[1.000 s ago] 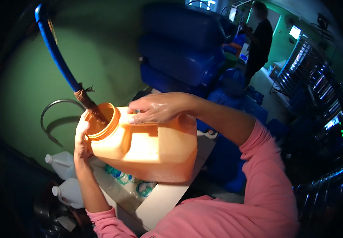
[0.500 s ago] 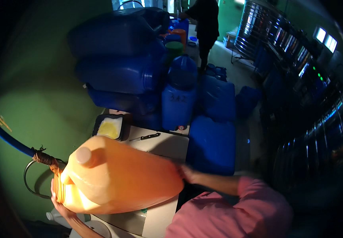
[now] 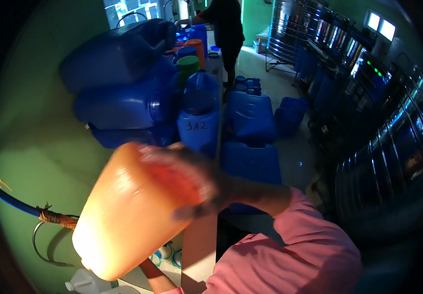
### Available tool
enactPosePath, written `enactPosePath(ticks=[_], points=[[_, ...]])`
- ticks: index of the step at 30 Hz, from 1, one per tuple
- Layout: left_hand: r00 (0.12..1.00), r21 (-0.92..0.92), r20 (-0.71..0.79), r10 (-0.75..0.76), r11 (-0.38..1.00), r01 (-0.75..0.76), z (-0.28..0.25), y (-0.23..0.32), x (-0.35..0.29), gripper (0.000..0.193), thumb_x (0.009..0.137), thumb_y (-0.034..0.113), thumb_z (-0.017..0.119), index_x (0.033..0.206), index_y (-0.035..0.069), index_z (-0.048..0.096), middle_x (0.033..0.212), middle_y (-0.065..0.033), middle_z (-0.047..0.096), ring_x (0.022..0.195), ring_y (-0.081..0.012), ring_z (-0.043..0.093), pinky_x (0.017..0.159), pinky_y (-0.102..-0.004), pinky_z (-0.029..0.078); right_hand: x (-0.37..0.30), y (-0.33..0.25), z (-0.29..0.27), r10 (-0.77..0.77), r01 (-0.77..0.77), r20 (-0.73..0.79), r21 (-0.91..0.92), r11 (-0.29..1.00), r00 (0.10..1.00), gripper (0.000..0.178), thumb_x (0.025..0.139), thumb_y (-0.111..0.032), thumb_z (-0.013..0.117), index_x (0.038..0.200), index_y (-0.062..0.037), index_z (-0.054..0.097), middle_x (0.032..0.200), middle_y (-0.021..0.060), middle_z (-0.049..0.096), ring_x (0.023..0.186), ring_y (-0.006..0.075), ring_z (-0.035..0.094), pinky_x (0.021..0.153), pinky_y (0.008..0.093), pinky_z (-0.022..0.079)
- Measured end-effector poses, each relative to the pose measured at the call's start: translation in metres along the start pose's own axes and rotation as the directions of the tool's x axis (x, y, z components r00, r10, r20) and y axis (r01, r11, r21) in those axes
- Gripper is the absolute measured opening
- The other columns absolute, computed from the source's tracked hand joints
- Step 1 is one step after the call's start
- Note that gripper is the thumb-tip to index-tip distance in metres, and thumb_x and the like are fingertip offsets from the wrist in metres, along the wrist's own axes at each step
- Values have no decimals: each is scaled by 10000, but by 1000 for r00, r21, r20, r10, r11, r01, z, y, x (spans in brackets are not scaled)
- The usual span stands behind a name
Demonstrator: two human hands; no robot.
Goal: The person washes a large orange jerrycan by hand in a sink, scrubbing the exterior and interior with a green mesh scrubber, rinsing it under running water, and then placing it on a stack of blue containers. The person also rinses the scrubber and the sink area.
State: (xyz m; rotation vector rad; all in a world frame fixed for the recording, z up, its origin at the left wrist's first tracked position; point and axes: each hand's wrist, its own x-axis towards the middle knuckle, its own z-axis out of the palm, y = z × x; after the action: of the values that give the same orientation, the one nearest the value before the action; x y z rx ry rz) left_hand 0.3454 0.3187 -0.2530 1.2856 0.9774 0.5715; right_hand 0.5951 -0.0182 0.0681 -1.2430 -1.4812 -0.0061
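Observation:
A large orange plastic jug (image 3: 121, 215) is held tilted in front of me, its base turned up to the right and its lower left side brightly lit. My right hand (image 3: 199, 181), smeared by motion, grips the base end with fingers spread round its edge. My left forearm comes up from the lower edge and passes behind the jug, which hides my left hand (image 3: 147, 264) almost wholly. A blue hose (image 3: 18, 201) with a brown wrapped joint (image 3: 51, 215) ends beside the jug's left side.
Big blue jerrycans (image 3: 123, 93) lie stacked along the green wall. A blue drum (image 3: 198, 134) stands beyond the jug, more blue containers (image 3: 250, 117) to its right. Translucent jugs (image 3: 86, 281) stand at lower left. Farther off are a person in dark clothes (image 3: 226, 34) and steel tanks (image 3: 290, 29).
The orange jug has swung from lying lengthwise to tilted with its base up. My right hand has moved up and left with it. My left hand has left the neck's visible side.

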Motion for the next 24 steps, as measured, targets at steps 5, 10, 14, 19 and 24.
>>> enactPosePath(ticks=[5, 10, 14, 19, 24], points=[[991, 91, 114, -65, 994, 55, 61, -24, -30, 592, 969, 367, 535, 1443, 20, 460, 1379, -150, 561, 1214, -267, 555, 1039, -401, 458, 56, -5, 88, -375, 378, 87, -14, 926, 923, 982, 746, -602, 742, 1431, 41, 454, 1513, 326, 380, 1386, 507, 374, 1178, 575, 261], [984, 162, 127, -123, 981, 102, 60, -50, -56, 587, 946, 341, 571, 1423, 13, 474, 1360, -141, 567, 1179, -248, 565, 1015, -383, 464, 89, -34, 147, -522, 532, 172, -14, 847, 835, 947, 727, -568, 747, 1399, 44, 482, 1485, 331, 401, 1374, 505, 387, 1158, 589, 290], [989, 185, 68, -128, 976, 114, 44, -53, -61, 585, 928, 320, 600, 1408, 7, 485, 1344, -134, 571, 1151, -232, 573, 996, -369, 469, 86, -58, 175, -428, 556, 419, -254, 792, 801, 602, 849, -575, 664, 1293, -169, 624, 1262, 162, 614, 1211, 387, 544, 1032, 574, 428], [994, 159, -60, -86, 983, 95, 9, -38, -63, 583, 905, 294, 637, 1389, 0, 499, 1325, -125, 576, 1115, -212, 582, 972, -351, 475, 62, -55, 168, -388, 415, 221, -88, 906, 895, 852, 733, -477, 776, 1378, 7, 500, 1509, 273, 397, 1388, 482, 386, 1123, 595, 315], [982, 98, -188, 30, 995, -12, -39, -6, -65, 583, 881, 268, 673, 1370, -7, 512, 1306, -117, 582, 1080, -192, 592, 948, -333, 481, -12, 18, 70, -130, 128, -189, -21, 992, 973, 790, 870, -412, 702, 1466, 17, 411, 1458, 238, 450, 1359, 387, 443, 1131, 506, 356]])
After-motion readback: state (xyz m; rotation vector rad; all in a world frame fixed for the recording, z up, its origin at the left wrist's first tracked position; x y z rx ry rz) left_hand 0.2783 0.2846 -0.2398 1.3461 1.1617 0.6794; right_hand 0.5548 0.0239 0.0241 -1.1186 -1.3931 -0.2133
